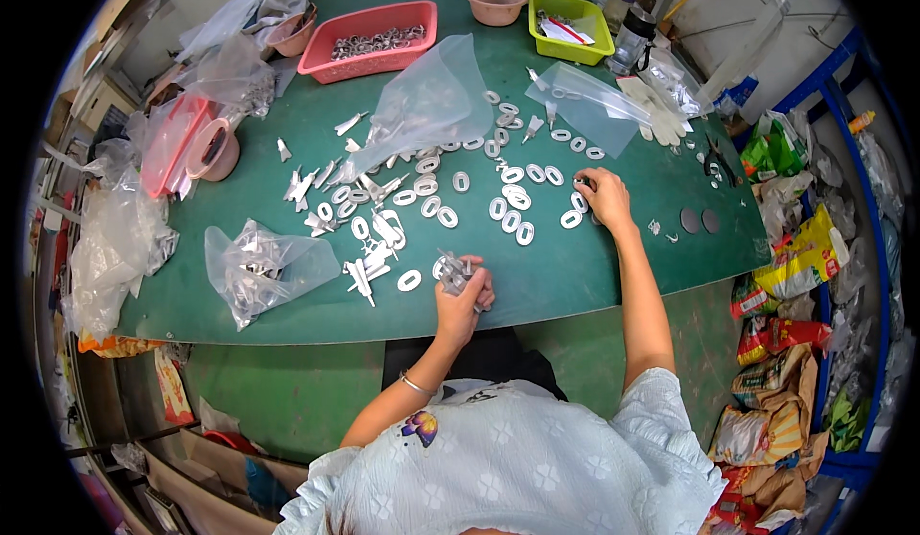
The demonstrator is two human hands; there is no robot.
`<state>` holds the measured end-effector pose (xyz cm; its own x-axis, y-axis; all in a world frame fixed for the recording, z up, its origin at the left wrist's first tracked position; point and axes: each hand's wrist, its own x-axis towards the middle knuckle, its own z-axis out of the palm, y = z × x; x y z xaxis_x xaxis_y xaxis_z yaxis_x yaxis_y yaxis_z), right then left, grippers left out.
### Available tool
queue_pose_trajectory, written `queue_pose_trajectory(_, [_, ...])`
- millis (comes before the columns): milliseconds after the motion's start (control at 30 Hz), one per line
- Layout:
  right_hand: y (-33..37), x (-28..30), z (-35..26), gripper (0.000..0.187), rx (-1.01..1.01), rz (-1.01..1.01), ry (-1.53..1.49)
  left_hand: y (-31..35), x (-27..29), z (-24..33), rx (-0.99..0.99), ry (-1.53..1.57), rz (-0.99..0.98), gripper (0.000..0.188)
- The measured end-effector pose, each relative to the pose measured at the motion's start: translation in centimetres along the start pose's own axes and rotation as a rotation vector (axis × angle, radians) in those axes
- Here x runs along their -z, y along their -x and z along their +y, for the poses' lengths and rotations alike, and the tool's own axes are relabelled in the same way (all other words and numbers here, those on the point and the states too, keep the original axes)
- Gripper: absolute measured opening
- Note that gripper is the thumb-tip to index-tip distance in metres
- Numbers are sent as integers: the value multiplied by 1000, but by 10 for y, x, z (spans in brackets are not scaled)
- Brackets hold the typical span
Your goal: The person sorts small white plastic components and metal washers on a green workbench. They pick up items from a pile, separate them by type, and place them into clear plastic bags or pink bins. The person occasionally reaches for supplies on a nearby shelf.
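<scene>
My left hand is closed around a bunch of small grey metal parts at the table's near edge. Further right, my right hand is bent down to the tabletop, its fingertips pinched at a small piece that I cannot make out. Pale oval rings with slots lie about it, one oval ring just beside the fingers. Many more rings are scattered across the middle. Grey pronged metal pieces lie heaped left of centre, partly under a clear plastic bag.
A clear bag of metal parts lies near left. At the back stand a pink basket of metal rings, a pink bowl and a green basket. To the right are gloves, pliers and dark discs.
</scene>
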<state>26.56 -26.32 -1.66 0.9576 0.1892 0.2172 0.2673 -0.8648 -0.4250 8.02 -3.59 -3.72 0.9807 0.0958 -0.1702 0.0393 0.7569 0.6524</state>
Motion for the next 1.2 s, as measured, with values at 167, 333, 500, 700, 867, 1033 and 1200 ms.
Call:
queue_pose_trajectory(167, [-11,1,-3,20,-388,-204,-1124,0,1,-1,-10,-44,1,19])
queue_pose_trajectory(333, [-11,-10,-24,18,-518,-446,-1980,0,1,-1,-8,-57,-27,19])
queue_pose_trajectory(500, [-9,-4,-63,23,-513,-428,-1759,1,1,0,-4,-62,-6,18])
queue_pose_trajectory(700, [-37,-41,-64,29,-287,-292,-812,0,0,-2,-6,-91,-20,19])
queue_pose_trajectory(867, [-53,-56,-98,35,-42,-211,-57,1,2,-3,-14,-74,-9,19])
queue_pose_trajectory(1033, [-75,-60,-96,30,41,-437,84,1,3,-4,-22,-64,-37,21])
queue_pose_trajectory(1200, [-80,-59,-91,27,138,-426,-12,1,4,-3,-20,-87,-36,20])
